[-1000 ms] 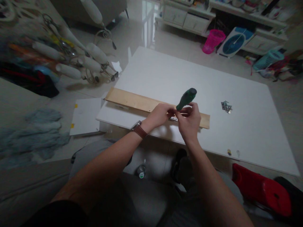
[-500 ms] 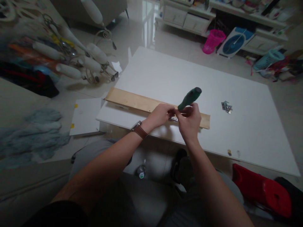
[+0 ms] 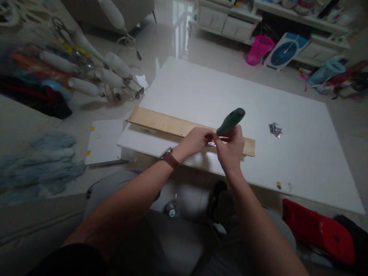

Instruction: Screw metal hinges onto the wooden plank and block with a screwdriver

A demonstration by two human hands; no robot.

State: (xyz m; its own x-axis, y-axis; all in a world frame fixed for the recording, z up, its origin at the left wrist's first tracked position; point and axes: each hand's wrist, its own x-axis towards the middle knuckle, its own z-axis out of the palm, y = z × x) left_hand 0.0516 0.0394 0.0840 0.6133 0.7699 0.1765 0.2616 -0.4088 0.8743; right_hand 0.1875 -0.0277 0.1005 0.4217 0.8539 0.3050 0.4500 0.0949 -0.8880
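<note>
A screwdriver [image 3: 230, 121] with a dark green handle leans up and to the right from my right hand [image 3: 230, 147]. That hand's thumb and fingers close around the lower end of the handle; the shaft and tip are hidden. My left hand [image 3: 195, 141] is closed in a pinch right beside the right thumb, and whatever lies between its fingertips is hidden. Both hands are over a long, narrow wooden board [image 3: 161, 121] lying across a large white panel [image 3: 195, 86]. A small shiny metal piece [image 3: 211, 144] shows at the board's near edge, between the hands.
Several metal brackets [image 3: 276, 130] lie in a pile to the right on the panel. Two small items, one yellow and dark [image 3: 278, 185], rest near its front edge. A red plastic object [image 3: 319, 230] is at the lower right, and a bottle [image 3: 171, 209] is below the panel.
The screwdriver's handle has tipped slightly lower and turned a little. Both hands stay in nearly the same place.
</note>
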